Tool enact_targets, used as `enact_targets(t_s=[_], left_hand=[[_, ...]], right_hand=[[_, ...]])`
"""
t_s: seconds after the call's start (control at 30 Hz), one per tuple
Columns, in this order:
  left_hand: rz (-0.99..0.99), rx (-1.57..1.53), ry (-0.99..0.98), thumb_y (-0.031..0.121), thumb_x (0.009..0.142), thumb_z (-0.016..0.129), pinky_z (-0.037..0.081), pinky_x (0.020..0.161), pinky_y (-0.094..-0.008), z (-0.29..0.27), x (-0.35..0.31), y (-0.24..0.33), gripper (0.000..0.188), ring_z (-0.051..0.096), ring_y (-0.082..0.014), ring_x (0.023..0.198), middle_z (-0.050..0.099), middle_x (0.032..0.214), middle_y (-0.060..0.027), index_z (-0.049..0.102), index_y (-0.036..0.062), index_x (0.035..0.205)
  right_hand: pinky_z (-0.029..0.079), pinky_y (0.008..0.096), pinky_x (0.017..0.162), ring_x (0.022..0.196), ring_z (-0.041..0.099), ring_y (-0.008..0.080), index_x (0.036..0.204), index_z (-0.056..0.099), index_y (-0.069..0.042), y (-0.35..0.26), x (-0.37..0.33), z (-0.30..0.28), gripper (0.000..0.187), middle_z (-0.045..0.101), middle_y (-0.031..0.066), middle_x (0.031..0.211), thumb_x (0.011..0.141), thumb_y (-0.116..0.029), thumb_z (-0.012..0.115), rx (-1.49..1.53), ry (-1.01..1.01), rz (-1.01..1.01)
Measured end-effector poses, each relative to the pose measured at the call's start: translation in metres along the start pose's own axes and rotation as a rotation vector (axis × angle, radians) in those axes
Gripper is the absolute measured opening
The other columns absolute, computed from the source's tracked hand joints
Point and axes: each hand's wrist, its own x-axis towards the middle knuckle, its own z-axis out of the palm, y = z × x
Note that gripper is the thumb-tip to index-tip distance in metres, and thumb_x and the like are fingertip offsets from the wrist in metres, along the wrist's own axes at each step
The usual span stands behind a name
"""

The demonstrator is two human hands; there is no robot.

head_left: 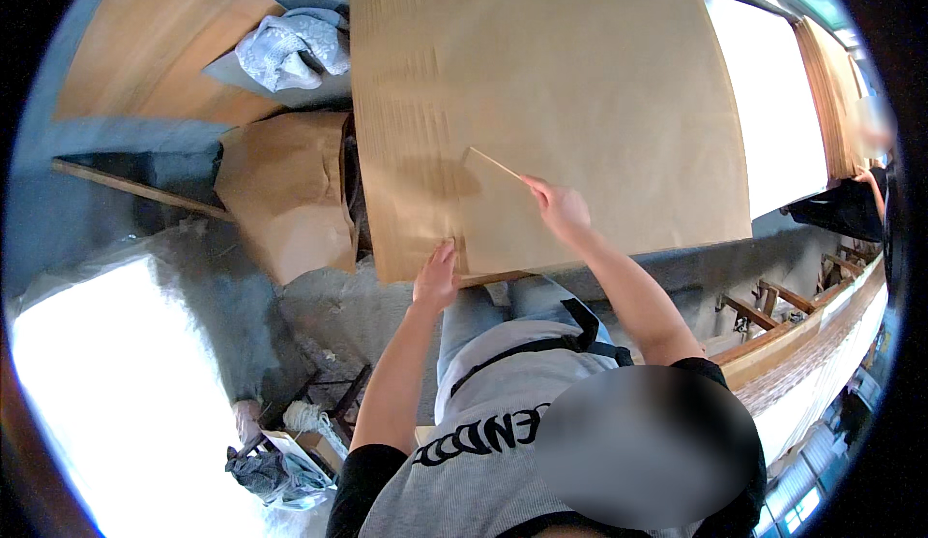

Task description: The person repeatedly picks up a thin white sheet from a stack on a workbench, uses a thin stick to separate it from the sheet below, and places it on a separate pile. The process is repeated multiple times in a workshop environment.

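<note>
A large sheet of brown kraft paper (599,93) lies in front of me, with rows of creases or ridges along its left part. My right hand (561,211) is closed round one end of a thin, light-coloured stick (495,162), which points up and left over the paper, its tip near the creased part. At the near left edge of the sheet, the fingers of my left hand (437,277) rest on the paper, stretched out. Whether the stick's tip touches the sheet, I cannot tell.
Left of the sheet stand a brown paper-covered bundle (285,185), a crumpled whitish cloth (290,47) and a wooden board (164,40). A wooden bar (145,188) juts out there. Right are a white panel (773,93), a wooden frame (783,340) and another person's arm (875,190).
</note>
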Motion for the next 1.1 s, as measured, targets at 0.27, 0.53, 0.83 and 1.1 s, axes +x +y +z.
enact_targets(t_s=[0.27,0.53,0.83,1.1], left_hand=[[-0.482,-1.106,0.373,0.014,0.079,0.057,0.044,0.075,-0.0275,0.011,0.022,-0.009,0.028,0.05,-0.0149,0.095,0.053,0.104,-0.0023,0.052,0.0096,0.106],[-0.647,-1.508,0.307,0.024,0.075,0.062,0.043,0.061,-0.0279,-0.006,0.039,-0.009,0.034,0.049,-0.0118,0.086,0.05,0.097,0.0,0.049,0.0119,0.104],[-0.447,-1.814,-0.027,0.037,0.081,0.053,0.044,0.065,-0.0276,0.031,0.013,-0.021,0.038,0.051,-0.0121,0.086,0.054,0.096,-0.002,0.048,0.0095,0.107],[-0.376,-2.207,-0.262,0.032,0.083,0.052,0.044,0.075,-0.0345,0.042,-0.016,0.009,0.039,0.052,-0.0221,0.097,0.049,0.111,-0.0051,0.039,0.0136,0.115]], right_hand=[[0.044,0.0398,0.056,0.064,0.057,0.0306,0.114,0.05,-0.025,0.022,-0.041,-0.009,0.03,0.059,0.0127,0.074,0.085,-0.019,0.045,-0.042,-0.044,0.023],[0.042,0.0437,0.061,0.073,0.055,0.037,0.117,0.045,-0.016,0.028,-0.086,-0.003,0.031,0.058,0.0178,0.08,0.087,-0.022,0.042,0.126,0.151,0.067],[0.039,0.0288,0.051,0.054,0.046,0.0144,0.092,0.05,-0.003,0.076,-0.176,0.022,0.021,0.048,0.0066,0.062,0.089,-0.022,0.043,0.147,0.203,0.354],[0.043,0.0259,0.049,0.057,0.049,0.0113,0.091,0.042,-0.004,0.118,-0.218,0.02,0.011,0.051,0.0062,0.068,0.085,-0.011,0.047,0.524,0.041,0.517]])
